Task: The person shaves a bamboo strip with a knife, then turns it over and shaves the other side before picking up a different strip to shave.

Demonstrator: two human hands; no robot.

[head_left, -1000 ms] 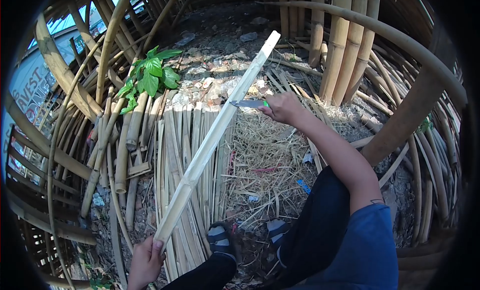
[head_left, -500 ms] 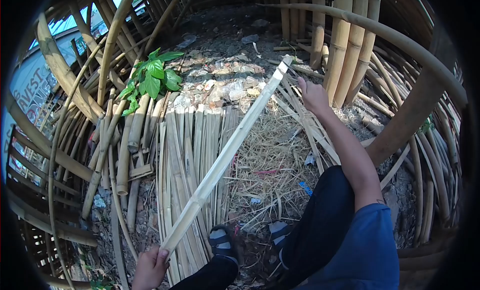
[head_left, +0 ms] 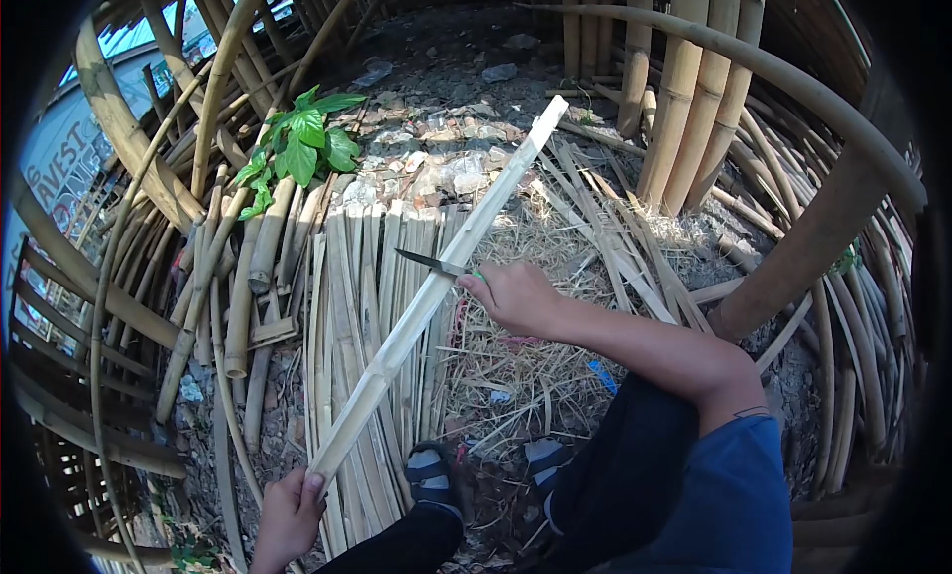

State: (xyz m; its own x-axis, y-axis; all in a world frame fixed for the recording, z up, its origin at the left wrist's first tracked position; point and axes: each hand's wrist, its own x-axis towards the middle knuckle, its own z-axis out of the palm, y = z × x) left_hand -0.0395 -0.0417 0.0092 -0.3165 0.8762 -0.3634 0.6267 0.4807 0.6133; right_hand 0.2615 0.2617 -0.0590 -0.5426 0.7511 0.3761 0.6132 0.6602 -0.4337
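Now left hand (head_left: 290,515) clamps the bamboo strip's (head_left: 446,267) near end, right hand (head_left: 516,296) grips a knife (head_left: 431,264) against its middle

Clear passage above the straw (head_left: 516,386) at centre. Slanting strip (head_left: 397,341) bars the left; upright poles (head_left: 684,88) and a curved pole (head_left: 793,78) close the right.
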